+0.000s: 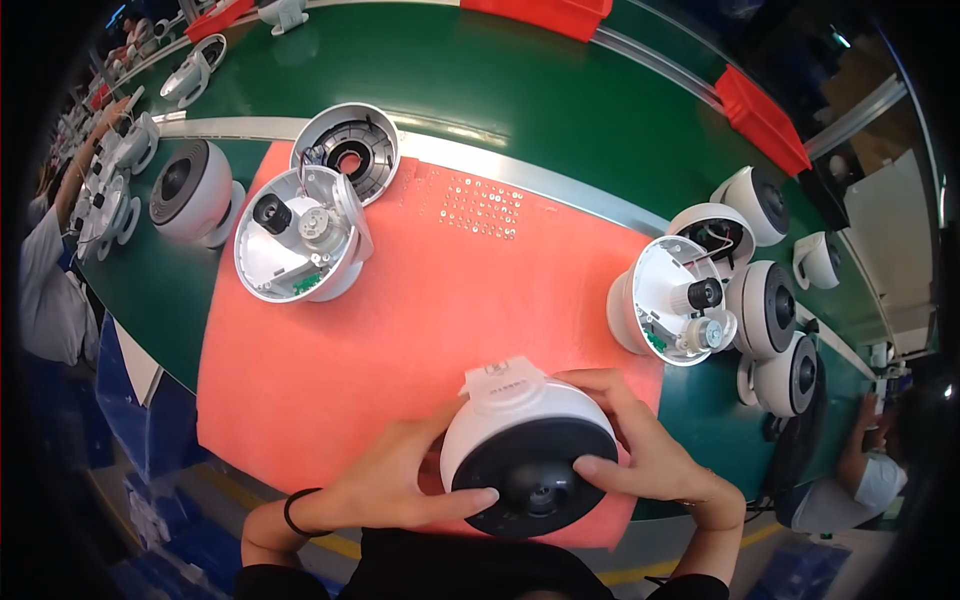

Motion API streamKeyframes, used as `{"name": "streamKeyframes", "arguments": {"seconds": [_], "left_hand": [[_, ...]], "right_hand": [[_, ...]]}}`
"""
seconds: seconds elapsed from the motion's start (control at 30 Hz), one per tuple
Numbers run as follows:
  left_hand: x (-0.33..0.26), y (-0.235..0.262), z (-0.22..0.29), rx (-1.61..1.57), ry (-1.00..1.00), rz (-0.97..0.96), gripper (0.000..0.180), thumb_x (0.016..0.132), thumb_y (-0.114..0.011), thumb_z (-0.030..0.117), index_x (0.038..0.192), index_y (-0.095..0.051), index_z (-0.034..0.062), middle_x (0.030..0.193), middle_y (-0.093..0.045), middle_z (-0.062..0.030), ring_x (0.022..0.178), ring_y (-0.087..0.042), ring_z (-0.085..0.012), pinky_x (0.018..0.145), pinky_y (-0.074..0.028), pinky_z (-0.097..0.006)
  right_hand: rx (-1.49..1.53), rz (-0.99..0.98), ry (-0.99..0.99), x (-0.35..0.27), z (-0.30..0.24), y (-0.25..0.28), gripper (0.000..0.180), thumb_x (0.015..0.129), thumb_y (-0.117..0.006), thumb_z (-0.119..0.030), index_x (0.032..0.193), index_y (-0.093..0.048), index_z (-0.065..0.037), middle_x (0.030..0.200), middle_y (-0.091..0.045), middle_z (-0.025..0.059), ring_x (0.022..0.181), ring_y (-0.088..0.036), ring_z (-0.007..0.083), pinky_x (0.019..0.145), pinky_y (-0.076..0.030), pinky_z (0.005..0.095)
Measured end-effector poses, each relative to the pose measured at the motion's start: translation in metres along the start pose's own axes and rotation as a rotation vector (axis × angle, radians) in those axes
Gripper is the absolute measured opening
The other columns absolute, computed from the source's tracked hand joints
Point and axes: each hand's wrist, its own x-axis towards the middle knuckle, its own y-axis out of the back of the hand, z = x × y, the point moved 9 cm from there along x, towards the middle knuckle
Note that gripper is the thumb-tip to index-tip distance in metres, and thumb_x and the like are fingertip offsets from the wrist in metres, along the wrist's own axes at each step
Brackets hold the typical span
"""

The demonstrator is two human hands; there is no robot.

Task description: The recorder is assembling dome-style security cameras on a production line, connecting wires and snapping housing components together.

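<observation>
Between my two hands is a round white device with a black front and a lens (532,425), its white bracket tipped toward the far side. My left hand (405,475) grips its left side, thumb on the black face. On its right side my right hand (645,445) is wrapped round, thumb also on the black front. To the far left of them an opened white housing (290,245) shows a lens, a motor and a green board. Behind it leans a detached round cover (347,150). At the right another opened housing (672,300) has similar parts inside.
A pink mat (450,300) covers part of the green bench (430,75). Rows of small metal pieces (485,208) lie on it. Finished-looking devices (768,310) crowd the right; another (190,190) stands left. Red bins (762,115) line the far side. Other people (60,280) sit at both sides.
</observation>
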Motion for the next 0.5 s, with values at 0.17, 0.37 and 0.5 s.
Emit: {"name": "streamKeyframes", "arguments": {"seconds": [0.17, 0.37, 0.5], "left_hand": [[-0.004, 0.005, 0.045, 0.311, -0.382, 0.175, 0.089, 0.064, -0.077, 0.019, 0.133, -0.026, -0.0053, 0.108, -0.056, -0.0205, 0.096, -0.061, -0.0289, 0.082, -0.050, -0.034], [0.008, 0.028, 0.062, 0.356, -0.402, 0.270, 0.089, 0.063, -0.076, 0.021, 0.133, -0.028, -0.0068, 0.114, -0.054, -0.0192, 0.100, -0.058, -0.0246, 0.076, -0.053, -0.036], [0.024, 0.062, 0.073, 0.011, -0.462, 0.218, 0.078, 0.066, -0.070, 0.021, 0.130, -0.034, -0.0062, 0.118, -0.052, -0.0170, 0.106, -0.053, -0.0237, 0.089, -0.045, -0.036]], "right_hand": [[-0.284, 0.176, 0.431, 0.006, -0.044, 0.005, 0.076, 0.063, -0.078, -0.021, 0.118, -0.030, 0.001, 0.112, -0.050, 0.0194, 0.103, -0.053, 0.0275, 0.087, -0.042, 0.0364], [-0.533, 0.453, 0.686, 0.019, -0.064, 0.025, 0.075, 0.059, -0.080, -0.037, 0.108, -0.040, 0.003, 0.082, -0.061, 0.0185, 0.075, -0.065, 0.0299, 0.064, -0.052, 0.0342], [-0.008, 0.315, 0.615, 0.028, -0.064, 0.033, 0.089, 0.062, -0.078, -0.025, 0.127, -0.021, -0.002, 0.124, -0.038, 0.0228, 0.117, -0.043, 0.0307, 0.093, -0.040, 0.0384]]}}
